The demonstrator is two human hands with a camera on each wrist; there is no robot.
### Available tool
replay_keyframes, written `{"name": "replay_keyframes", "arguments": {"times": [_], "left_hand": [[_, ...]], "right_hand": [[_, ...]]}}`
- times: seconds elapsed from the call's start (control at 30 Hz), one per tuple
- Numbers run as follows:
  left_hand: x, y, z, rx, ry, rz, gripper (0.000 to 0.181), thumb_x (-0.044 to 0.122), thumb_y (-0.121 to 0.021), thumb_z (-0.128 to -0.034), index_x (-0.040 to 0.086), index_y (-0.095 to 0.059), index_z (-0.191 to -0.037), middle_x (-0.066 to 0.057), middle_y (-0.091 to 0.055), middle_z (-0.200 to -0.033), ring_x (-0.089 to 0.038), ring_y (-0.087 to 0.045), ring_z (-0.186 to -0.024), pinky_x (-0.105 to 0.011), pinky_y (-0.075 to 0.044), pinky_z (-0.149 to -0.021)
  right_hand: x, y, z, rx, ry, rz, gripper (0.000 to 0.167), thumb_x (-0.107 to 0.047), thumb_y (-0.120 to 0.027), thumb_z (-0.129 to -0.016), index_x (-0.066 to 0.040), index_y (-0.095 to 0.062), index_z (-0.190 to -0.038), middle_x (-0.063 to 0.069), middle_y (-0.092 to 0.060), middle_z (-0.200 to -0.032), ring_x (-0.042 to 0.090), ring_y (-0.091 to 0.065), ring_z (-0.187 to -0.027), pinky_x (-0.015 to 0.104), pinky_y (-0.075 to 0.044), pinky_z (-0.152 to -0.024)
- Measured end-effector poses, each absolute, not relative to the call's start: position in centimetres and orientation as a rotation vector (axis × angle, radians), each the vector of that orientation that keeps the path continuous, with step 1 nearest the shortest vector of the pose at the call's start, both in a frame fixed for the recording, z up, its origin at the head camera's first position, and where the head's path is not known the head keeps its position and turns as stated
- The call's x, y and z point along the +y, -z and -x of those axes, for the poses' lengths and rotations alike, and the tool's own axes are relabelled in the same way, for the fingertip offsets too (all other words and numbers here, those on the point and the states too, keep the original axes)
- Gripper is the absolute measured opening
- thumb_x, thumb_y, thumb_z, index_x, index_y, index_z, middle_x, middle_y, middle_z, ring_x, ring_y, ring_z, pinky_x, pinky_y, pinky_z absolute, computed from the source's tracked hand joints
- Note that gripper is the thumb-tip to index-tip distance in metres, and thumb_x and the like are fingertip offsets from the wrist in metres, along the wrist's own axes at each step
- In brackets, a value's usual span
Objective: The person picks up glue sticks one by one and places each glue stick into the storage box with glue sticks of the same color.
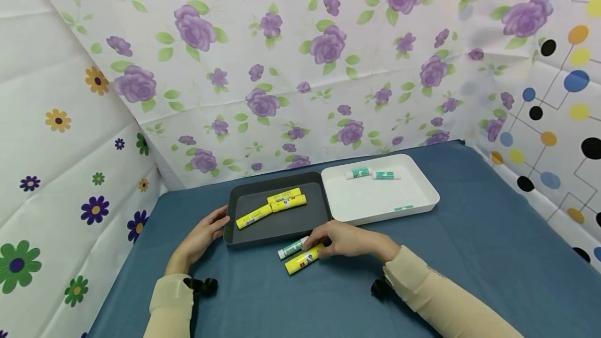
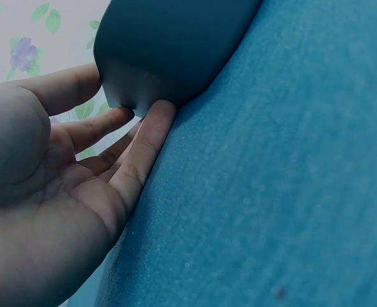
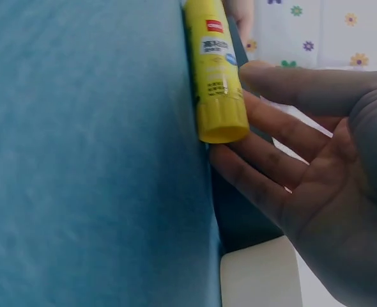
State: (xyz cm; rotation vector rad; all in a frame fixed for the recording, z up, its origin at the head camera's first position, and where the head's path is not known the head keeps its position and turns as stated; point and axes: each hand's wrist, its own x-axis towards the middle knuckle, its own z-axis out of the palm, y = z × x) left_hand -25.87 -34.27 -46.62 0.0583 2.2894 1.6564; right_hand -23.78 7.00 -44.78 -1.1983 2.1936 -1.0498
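My left hand (image 1: 202, 236) touches the left end of the dark grey tray (image 1: 231, 207) with loosely extended fingers; the left wrist view shows fingertips (image 2: 160, 112) against the tray's outer wall. In front of this tray lie a yellow glue stick (image 1: 301, 261) and a thinner white-and-green glue stick (image 1: 291, 249), side by side on the cloth. Over their right ends is my right hand (image 1: 345, 239), partly hiding both. Its thumb is beside the yellow stick (image 3: 217, 83) in the right wrist view, its relaxed fingers behind. Several yellow glue sticks (image 1: 253, 217) lie inside the dark tray.
A white tray (image 1: 380, 200) adjoins the dark tray on the right. White-and-green glue sticks (image 1: 386, 176) lie in it, one mostly hidden by the front wall. Blue cloth (image 1: 263, 301) covers the table; patterned sheets (image 1: 281, 67) hang behind and at both sides.
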Motion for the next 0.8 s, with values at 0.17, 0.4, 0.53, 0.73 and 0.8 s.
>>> {"name": "replay_keyframes", "arguments": {"times": [0.17, 0.4, 0.53, 0.73, 0.8], "left_hand": [[-34.3, 46.6, 25.9, 2.285, -1.659, -0.054, 0.071, 0.036, -0.049, -0.1126, 0.011, -0.014, -0.169, -0.021, -0.022, -0.167, -0.039, -0.027, -0.153, -0.060, -0.027, -0.123], [-34.3, 46.7, 25.8, 2.281, -1.669, -0.031, 0.070, 0.034, -0.049, -0.1127, 0.010, -0.015, -0.168, -0.022, -0.023, -0.167, -0.039, -0.028, -0.152, -0.060, -0.027, -0.123], [-34.3, 46.8, 25.6, 2.279, -1.673, -0.026, 0.070, 0.035, -0.049, -0.1126, 0.010, -0.015, -0.168, -0.022, -0.024, -0.166, -0.039, -0.028, -0.152, -0.060, -0.027, -0.123], [-34.3, 46.9, 25.6, 2.276, -1.672, -0.028, 0.070, 0.036, -0.049, -0.1126, 0.010, -0.015, -0.168, -0.021, -0.022, -0.167, -0.039, -0.026, -0.153, -0.061, -0.027, -0.123], [-34.4, 46.9, 25.6, 2.277, -1.673, -0.030, 0.070, 0.036, -0.049, -0.1126, 0.010, -0.015, -0.168, -0.022, -0.022, -0.167, -0.039, -0.026, -0.153, -0.061, -0.027, -0.123]], "right_hand": [[6.5, 44.9, 23.6, 2.282, 0.948, 1.251, 0.034, -0.006, -0.074, -0.097, -0.017, -0.075, -0.130, -0.006, -0.070, -0.126, 0.006, -0.063, -0.115, 0.030, -0.054, -0.102], [6.0, 45.0, 23.2, 2.311, 0.900, 1.254, 0.034, -0.006, -0.075, -0.097, -0.018, -0.076, -0.129, -0.008, -0.070, -0.126, 0.005, -0.061, -0.115, 0.029, -0.053, -0.102], [5.9, 44.9, 22.9, 2.322, 0.881, 1.252, 0.034, -0.006, -0.075, -0.096, -0.018, -0.076, -0.127, -0.007, -0.070, -0.125, 0.005, -0.061, -0.116, 0.028, -0.054, -0.100], [5.9, 45.0, 22.8, 2.331, 0.895, 1.254, 0.033, -0.006, -0.076, -0.096, -0.018, -0.077, -0.126, -0.006, -0.071, -0.124, 0.006, -0.063, -0.115, 0.027, -0.055, -0.099], [5.9, 45.0, 22.8, 2.335, 0.895, 1.254, 0.032, -0.006, -0.076, -0.096, -0.017, -0.077, -0.126, -0.006, -0.072, -0.124, 0.006, -0.063, -0.114, 0.028, -0.055, -0.099]]}}
